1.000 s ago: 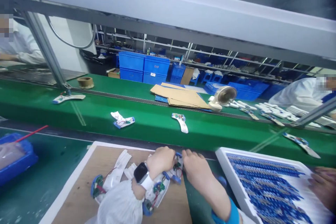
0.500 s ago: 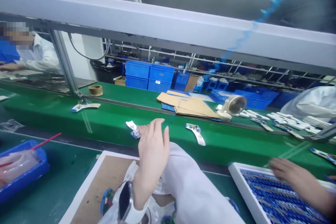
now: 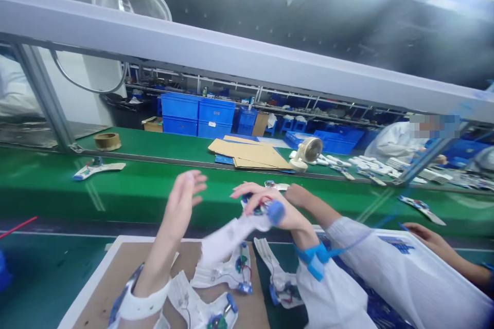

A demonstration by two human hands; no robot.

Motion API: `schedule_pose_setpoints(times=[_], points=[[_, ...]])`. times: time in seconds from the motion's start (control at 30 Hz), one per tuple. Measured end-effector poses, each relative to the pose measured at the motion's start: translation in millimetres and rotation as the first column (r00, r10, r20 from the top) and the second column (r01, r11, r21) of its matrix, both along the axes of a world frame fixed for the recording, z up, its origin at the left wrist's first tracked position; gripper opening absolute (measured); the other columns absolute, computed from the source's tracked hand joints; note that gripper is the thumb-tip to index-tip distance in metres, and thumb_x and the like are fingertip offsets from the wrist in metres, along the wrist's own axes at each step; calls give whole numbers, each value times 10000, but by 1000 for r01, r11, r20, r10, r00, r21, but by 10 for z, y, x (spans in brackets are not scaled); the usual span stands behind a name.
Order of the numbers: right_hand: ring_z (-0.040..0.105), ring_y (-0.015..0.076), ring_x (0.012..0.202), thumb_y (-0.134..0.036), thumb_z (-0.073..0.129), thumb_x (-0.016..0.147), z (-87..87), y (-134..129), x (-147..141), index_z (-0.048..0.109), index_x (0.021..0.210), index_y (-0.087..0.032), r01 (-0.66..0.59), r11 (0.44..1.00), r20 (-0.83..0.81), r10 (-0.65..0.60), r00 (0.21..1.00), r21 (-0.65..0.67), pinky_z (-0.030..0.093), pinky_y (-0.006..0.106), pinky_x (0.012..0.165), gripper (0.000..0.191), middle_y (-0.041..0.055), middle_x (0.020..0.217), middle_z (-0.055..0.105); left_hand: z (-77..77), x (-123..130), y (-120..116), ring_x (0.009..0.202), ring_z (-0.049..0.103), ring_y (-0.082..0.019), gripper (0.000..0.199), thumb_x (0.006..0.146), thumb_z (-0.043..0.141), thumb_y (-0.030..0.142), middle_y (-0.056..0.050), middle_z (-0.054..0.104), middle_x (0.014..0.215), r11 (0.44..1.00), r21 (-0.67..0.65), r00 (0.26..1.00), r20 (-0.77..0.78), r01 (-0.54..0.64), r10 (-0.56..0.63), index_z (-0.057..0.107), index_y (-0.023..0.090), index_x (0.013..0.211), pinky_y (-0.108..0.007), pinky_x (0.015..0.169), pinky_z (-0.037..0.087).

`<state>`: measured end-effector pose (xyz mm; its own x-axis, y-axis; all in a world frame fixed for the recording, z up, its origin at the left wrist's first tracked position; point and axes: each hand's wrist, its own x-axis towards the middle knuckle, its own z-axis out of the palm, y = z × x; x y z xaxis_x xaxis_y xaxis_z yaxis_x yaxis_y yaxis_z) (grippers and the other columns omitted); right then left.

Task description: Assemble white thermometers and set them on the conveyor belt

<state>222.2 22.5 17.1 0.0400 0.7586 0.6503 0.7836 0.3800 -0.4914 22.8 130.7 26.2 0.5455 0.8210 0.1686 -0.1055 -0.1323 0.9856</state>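
Note:
My left hand [image 3: 180, 200], with a watch strap on the wrist, is raised at the near edge of the green belt, fingers apart, holding nothing. My right hand [image 3: 283, 212], with a blue strap round the wrist, grips a curved white plastic shell [image 3: 227, 239] with a blue end and red wires. The shell is tilted and blurred. Below lie similar white shells with circuit boards: one shell [image 3: 224, 273] and another shell [image 3: 200, 300] on the brown board [image 3: 127, 272], and a third shell [image 3: 281, 280] just right of it.
A co-worker's hand [image 3: 297, 195] reaches in from the right, beside a shell [image 3: 276, 185] on the belt [image 3: 146, 195]. Another hand [image 3: 420, 234] is over the white tray [image 3: 405, 239] of blue parts. Behind are a tape roll [image 3: 107, 141], cardboard [image 3: 250, 157] and fan [image 3: 309, 151].
The view has turned right. My right arm, formerly crossed behind my left wrist, has drawn back right, a shell now visible in its hand. A co-worker's arm now extends to the belt.

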Motion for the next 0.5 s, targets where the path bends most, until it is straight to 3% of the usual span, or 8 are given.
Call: schedule_pose_setpoints(times=[0.07,0.13,0.2,0.27,0.3,0.37,0.43,0.5], points=[[660,160,973,-465,527,987,14,-104,-5,657,1031,-153,-29,999,-66,27,997,-22,542,391,925,341,55,1035,681,-42,144,-150,740,735,-300,849,792,335,883,-198,733,974,932,-149,937,-69,330,-343,636,119,1006,-364,569,552],[654,163,1007,-462,508,996,43,-213,11,660,1054,-168,-17,1000,-140,14,990,-22,536,398,946,337,66,1081,679,-94,286,-345,491,674,-256,927,689,340,961,-157,708,678,784,-235,797,-55,575,-601,672,102,791,-315,437,492],[646,176,1050,-468,537,981,77,-303,29,650,1114,-184,9,1000,-221,-13,975,-19,539,405,953,334,82,1165,661,-139,369,-512,404,620,-211,922,666,333,976,-123,637,522,619,-325,657,11,715,-753,653,112,633,-275,405,454],[638,197,1100,-472,571,961,109,-375,30,615,1205,-193,48,999,-310,-48,949,-9,549,414,952,373,101,1262,626,-161,386,-605,355,552,-149,864,660,415,951,-94,608,488,531,-409,612,91,743,-786,644,120,599,-226,374,403],[643,202,1106,-467,555,970,122,-410,18,586,1251,-194,72,997,-358,-68,931,-2,565,406,929,393,110,1300,608,-161,380,-625,344,520,-121,821,664,468,924,-69,600,487,544,-428,640,114,722,-760,651,125,632,-204,366,378],[687,188,1020,-481,454,1008,141,-481,-38,549,1289,-192,116,993,-443,-103,891,4,616,345,793,415,121,1291,617,-147,369,-641,352,481,-89,716,710,540,848,-6,572,489,677,-403,767,112,616,-631,663,145,761,-171,372,348],[722,175,846,-576,431,981,150,-552,-139,593,1223,-183,145,989,-483,-129,866,-5,616,269,601,489,114,1142,689,-129,388,-660,415,515,-100,624,777,565,768,18,569,508,807,-345,873,93,480,-479,660,157,863,-174,421,383],[702,152,651,-617,586,880,156,-610,-260,653,1145,-174,202,979,-475,-187,860,-20,572,217,474,521,85,931,728,-116,434,-706,579,616,-155,555,797,618,691,-23,646,618,896,-262,932,60,359,-356,670,148,896,-223,554,485]])
